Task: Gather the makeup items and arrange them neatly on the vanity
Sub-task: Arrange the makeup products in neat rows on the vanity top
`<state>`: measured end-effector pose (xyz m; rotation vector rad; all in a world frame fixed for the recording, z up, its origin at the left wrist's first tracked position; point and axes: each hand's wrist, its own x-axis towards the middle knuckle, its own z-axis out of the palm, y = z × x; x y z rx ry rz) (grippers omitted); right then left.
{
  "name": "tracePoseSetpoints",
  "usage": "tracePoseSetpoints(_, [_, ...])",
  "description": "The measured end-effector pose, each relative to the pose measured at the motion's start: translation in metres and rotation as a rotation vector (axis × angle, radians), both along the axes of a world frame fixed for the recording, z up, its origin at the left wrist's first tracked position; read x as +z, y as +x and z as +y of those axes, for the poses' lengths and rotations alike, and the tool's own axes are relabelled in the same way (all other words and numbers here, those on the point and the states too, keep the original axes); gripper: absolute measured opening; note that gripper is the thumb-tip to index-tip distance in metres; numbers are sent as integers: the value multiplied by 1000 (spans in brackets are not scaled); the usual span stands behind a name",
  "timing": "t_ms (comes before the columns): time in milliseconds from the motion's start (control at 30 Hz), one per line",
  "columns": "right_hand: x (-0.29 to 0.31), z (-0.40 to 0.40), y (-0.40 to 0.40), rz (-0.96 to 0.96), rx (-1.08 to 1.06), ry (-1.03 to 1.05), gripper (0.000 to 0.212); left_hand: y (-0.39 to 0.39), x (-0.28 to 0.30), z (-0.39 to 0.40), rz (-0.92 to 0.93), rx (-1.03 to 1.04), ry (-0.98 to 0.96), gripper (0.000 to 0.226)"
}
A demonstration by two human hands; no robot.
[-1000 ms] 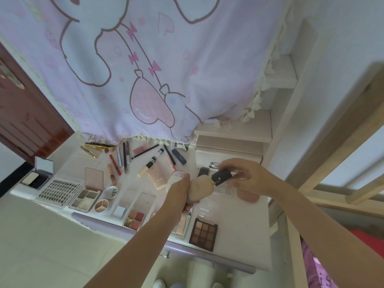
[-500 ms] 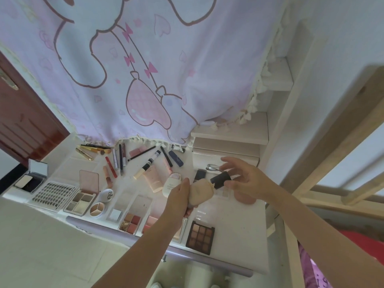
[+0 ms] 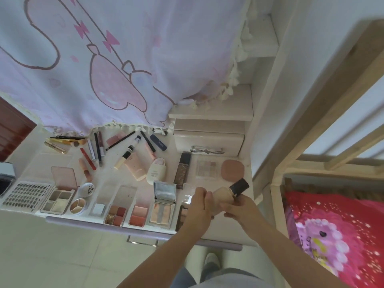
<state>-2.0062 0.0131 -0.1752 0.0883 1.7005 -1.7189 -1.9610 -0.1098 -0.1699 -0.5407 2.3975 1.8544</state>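
Both hands hold a beige foundation bottle [image 3: 220, 196] with a black cap [image 3: 239, 186] above the right front of the white vanity [image 3: 228, 231]. My left hand [image 3: 198, 206] grips the bottle's body. My right hand [image 3: 239, 208] holds it from the right, just below the cap. Makeup covers the vanity: open palettes [image 3: 116, 213] along the front edge, a lash tray [image 3: 26, 195] at the left, pencils and lipsticks [image 3: 93, 148] at the back, a pink tube [image 3: 134, 168], a white bottle [image 3: 156, 171], a dark tube [image 3: 182, 170] and a round pink compact [image 3: 232, 170].
A pink cartoon curtain [image 3: 116, 65] hangs over the vanity's back. A small drawer unit [image 3: 208, 142] with a shelf stands at the back right. A wooden bed frame [image 3: 311, 113] and red bedding [image 3: 336, 229] lie to the right. A dark door [image 3: 12, 129] is at the left.
Both hands have brought the bottle down and toward the vanity's front right. My right hand has shifted from the cap to the bottle below it. The view has tilted downward.
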Motion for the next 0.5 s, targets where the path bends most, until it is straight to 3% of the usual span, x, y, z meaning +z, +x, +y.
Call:
tracePoseSetpoints(100, [-10, 11, 4, 13, -73, 45, 30, -5, -12, 3, -81, -122, -66, 18])
tracePoseSetpoints(267, [-30, 28, 4, 342, 25, 463, 32, 2, -33, -11, -163, -52, -399, 22])
tracePoseSetpoints(500, [-49, 17, 3, 563, 289, 594, 34, 9, -38, -46, -28, -189, -679, 18])
